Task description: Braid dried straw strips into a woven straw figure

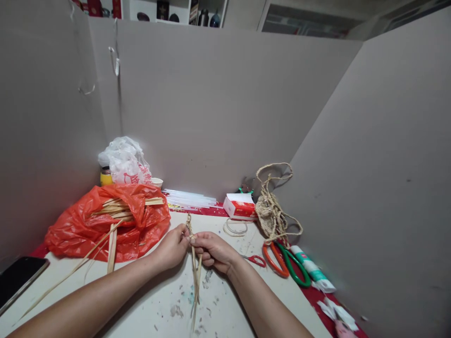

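Both hands meet over the middle of the white work board point(148, 300). Between them is a braided cord of straw strips point(189, 220), its woven end poking up past the fingertips. Loose straw strips point(196, 286) hang from its lower end toward me. My left hand point(175, 245) pinches the braid from the left, thumb and fingers together. My right hand point(214, 250) pinches it just below, its other fingers curled in. The exact crossing of the strips is hidden by the fingertips.
At left, an open red plastic bag point(81, 220) holds straw strips, some trailing out; a phone point(21, 281) lies nearer. On the right are a tangled straw cord bundle point(273, 213), orange-handled scissors point(275, 259), a green handle point(298, 267) and a red-white box point(240, 206). Grey partitions point(211, 108) surround the board.
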A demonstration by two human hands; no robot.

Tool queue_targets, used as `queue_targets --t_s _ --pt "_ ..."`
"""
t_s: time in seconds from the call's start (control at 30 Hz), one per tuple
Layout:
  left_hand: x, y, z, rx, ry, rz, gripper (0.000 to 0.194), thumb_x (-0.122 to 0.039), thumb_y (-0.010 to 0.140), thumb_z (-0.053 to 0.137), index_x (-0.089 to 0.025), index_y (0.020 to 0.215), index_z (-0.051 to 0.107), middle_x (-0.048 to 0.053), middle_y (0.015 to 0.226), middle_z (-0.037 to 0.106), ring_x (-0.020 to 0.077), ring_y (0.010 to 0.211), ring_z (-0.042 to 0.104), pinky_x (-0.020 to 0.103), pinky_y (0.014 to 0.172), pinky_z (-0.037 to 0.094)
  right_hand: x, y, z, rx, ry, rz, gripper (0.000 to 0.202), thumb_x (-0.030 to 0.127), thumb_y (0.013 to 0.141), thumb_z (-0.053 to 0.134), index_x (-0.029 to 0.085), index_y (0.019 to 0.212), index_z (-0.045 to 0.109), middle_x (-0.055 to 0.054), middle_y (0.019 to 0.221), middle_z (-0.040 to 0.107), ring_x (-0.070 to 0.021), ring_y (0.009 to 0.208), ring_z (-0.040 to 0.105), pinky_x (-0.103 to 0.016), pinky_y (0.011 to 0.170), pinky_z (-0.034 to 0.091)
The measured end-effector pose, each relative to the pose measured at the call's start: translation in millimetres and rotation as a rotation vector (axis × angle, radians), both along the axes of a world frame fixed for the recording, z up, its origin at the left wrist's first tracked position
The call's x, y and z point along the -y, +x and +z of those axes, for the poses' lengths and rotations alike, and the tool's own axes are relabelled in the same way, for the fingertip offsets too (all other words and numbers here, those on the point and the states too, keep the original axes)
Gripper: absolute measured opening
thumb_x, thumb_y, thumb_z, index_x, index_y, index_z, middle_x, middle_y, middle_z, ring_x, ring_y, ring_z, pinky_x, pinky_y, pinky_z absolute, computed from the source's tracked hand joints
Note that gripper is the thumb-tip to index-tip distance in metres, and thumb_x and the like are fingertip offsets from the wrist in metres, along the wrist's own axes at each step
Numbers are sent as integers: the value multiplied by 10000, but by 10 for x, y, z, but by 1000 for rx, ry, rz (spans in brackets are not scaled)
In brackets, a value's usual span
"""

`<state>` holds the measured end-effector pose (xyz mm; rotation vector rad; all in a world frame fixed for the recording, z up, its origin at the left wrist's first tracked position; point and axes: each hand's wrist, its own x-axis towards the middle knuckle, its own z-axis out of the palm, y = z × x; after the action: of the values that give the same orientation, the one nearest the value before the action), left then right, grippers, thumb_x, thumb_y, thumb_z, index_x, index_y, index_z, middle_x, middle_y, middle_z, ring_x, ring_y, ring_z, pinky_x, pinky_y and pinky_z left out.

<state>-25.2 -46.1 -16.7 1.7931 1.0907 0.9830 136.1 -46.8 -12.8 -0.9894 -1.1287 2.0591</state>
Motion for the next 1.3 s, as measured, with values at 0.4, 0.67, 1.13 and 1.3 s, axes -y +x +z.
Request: queue_targets --t_s 0.4,0.67,1.13,1.3 --pt "-28 -10 -23 -53 159 -90 131 -174 769 475 -154 641 502 -32 609 490 94 594 430 202 586 340 -118 111 -50 -258 -300 24 121 193 707 543 117 640 477 100 443 285 8 321 112 -114 279 43" --pt "29 -32 -3 -409 419 -20 166 -192 813 454 -174 672 538 8 648 558 119 615 486 213 584 323 -84 97 -61 -269 -240 39 151 203 747 579 105 663 499 92 457 330 14 318 135 -110 281 68" --pt "-80 5 -53 -202 165 44 187 -235 803 442 -163 677 560 13 644 590 132 617 506 229 596 352 -16 55 -21 -186 -103 23 209 242 759 642 126 688 484 77 487 397 13 340 171 -119 308 75" --pt "-96 33 -66 -16 17 -9 161 -256 795 451 -163 669 490 -29 584 490 104 566 434 212 552 338 -3 46 -13 -200 -88 53 212 256 769 632 128 698 479 80 501 382 13 351 166 -121 313 68"
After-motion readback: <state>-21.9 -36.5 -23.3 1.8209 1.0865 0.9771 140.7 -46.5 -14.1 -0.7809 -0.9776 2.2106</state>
